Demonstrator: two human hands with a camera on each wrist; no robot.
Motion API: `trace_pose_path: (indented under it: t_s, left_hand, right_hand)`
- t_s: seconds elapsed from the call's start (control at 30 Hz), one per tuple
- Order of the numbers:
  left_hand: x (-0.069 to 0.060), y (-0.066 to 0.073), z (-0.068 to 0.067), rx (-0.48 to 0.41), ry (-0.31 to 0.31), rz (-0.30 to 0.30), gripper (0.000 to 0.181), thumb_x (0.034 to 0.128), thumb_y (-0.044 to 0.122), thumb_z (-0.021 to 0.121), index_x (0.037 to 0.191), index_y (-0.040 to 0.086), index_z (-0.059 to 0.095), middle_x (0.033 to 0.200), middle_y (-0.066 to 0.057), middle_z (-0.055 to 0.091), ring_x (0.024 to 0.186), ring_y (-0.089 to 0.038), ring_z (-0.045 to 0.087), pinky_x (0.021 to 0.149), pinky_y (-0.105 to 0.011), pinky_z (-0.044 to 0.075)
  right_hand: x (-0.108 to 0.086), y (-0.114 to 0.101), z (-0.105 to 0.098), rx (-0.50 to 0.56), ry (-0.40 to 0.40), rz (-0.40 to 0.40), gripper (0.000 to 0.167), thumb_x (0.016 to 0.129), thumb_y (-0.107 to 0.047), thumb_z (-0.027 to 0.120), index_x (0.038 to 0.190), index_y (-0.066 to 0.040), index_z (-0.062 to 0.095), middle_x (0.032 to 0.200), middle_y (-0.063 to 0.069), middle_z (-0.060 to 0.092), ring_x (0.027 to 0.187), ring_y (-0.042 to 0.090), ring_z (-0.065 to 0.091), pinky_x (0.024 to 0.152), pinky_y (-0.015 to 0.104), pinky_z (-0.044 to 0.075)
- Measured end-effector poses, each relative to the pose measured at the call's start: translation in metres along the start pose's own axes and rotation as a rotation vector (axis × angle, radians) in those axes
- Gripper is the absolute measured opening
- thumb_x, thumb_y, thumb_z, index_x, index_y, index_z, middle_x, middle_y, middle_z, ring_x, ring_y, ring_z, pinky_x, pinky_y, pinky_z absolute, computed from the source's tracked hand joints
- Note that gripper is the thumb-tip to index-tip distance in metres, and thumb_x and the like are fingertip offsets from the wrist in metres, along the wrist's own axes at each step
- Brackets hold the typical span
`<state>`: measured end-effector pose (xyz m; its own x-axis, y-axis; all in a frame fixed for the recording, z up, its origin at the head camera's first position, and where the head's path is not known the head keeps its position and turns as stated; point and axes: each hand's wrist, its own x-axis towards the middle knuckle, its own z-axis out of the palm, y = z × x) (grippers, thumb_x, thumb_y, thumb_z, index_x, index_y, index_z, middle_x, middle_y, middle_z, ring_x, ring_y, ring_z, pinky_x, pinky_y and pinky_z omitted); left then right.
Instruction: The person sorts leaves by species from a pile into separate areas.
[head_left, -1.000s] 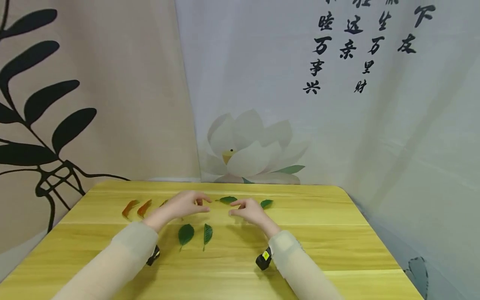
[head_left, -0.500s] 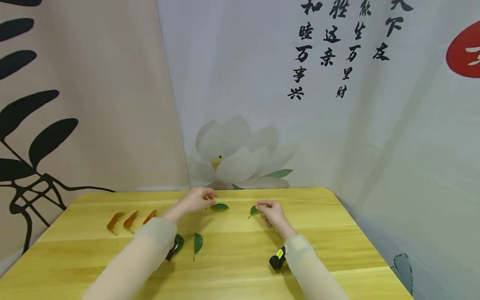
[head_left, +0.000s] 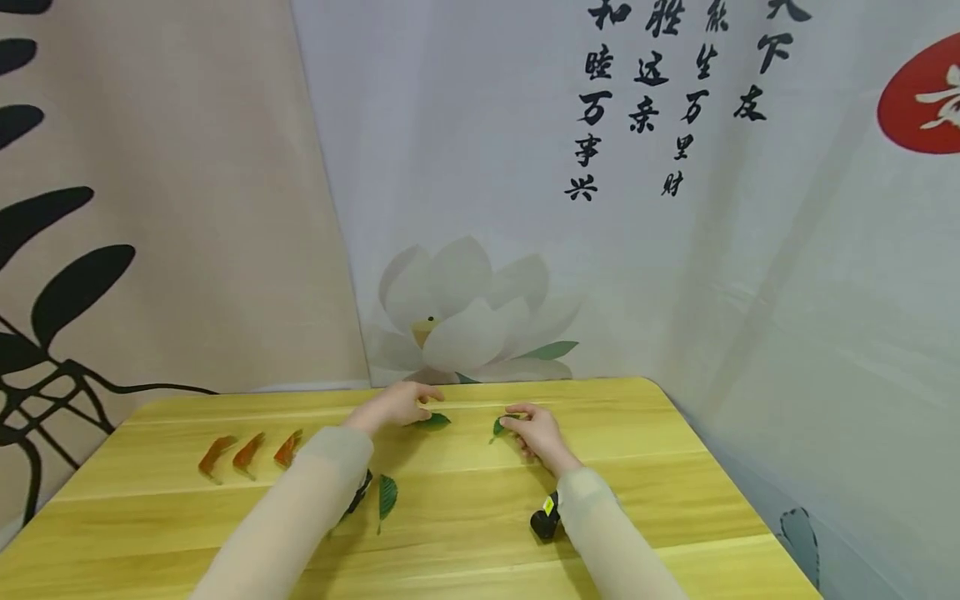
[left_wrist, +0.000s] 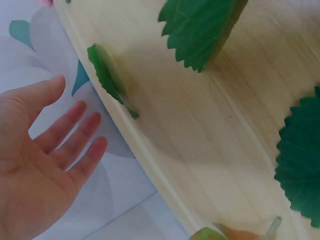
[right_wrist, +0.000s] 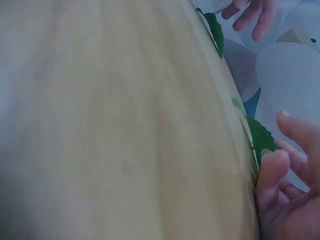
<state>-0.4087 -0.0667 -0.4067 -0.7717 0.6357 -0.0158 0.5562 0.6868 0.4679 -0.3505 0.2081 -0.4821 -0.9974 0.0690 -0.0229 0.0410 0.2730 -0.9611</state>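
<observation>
My left hand (head_left: 397,406) is at the back of the table beside a green leaf (head_left: 433,422). In the left wrist view its fingers are spread, apart from that leaf (left_wrist: 106,75). My right hand (head_left: 536,435) is at another green leaf (head_left: 497,427), its thumb and bent fingers standing apart. In the right wrist view a fingertip overlaps this leaf (right_wrist: 261,135); whether it touches cannot be told. Closer to me lies a serrated green leaf (head_left: 387,497). One more leaf is mostly hidden under the left wrist in the head view; two large serrated leaves show in the left wrist view.
Three orange-red curled pieces with pale stems (head_left: 216,457) lie in a row at the left of the yellow wooden table (head_left: 637,500). A printed cloth backdrop (head_left: 480,167) hangs behind the table's far edge. A black wrist camera (head_left: 545,518) sits under the right sleeve.
The head view has swung to the right. Both hands have moved apart: the left to the back leaf, the right to the right-hand leaf. The leaves appear to stay in place.
</observation>
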Motion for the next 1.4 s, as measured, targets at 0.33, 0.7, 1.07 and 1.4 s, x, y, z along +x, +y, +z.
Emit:
trace_pose_path:
  t_s: [0.33,0.7,1.07,1.4]
  left_hand:
    - [0.011,-0.012,0.01,-0.005,0.003,-0.028,0.04,0.0918,0.003,0.063,0.132,0.007,0.06,0.121,-0.025,0.06,0.112,-0.039,0.056,0.092,-0.051,0.045]
    - [0.015,-0.022,0.023,0.027,0.001,0.002,0.046,0.0872,0.007,0.072,0.131,0.009,0.061,0.116,-0.018,0.062,0.108,-0.033,0.058,0.092,-0.049,0.045]
    - [0.012,-0.011,0.024,0.14,0.016,0.05,0.029,0.0865,0.002,0.071,0.112,0.013,0.063,0.098,-0.011,0.063,0.09,-0.026,0.06,0.082,-0.046,0.048]
    - [0.014,-0.011,0.029,0.122,0.048,0.059,0.024,0.0874,-0.001,0.069,0.102,0.015,0.057,0.096,-0.008,0.061,0.085,-0.023,0.056,0.077,-0.042,0.047]
  right_hand:
    - [0.003,-0.001,-0.001,-0.052,0.016,-0.001,0.037,0.092,-0.023,0.069,0.125,-0.005,0.064,0.063,0.006,0.051,0.044,0.011,0.042,0.038,0.024,0.042]
    - [0.006,-0.001,0.001,-0.092,0.032,-0.005,0.039,0.088,-0.017,0.073,0.123,-0.003,0.065,0.058,0.004,0.049,0.039,0.011,0.041,0.036,0.023,0.04]
    - [0.004,0.001,0.001,-0.094,0.049,-0.012,0.028,0.086,-0.012,0.073,0.114,-0.006,0.07,0.06,0.006,0.051,0.041,0.01,0.042,0.036,0.023,0.04]
    - [0.003,0.001,0.002,-0.08,0.066,0.009,0.021,0.087,-0.009,0.071,0.107,-0.006,0.072,0.064,0.008,0.055,0.044,0.012,0.044,0.039,0.024,0.041]
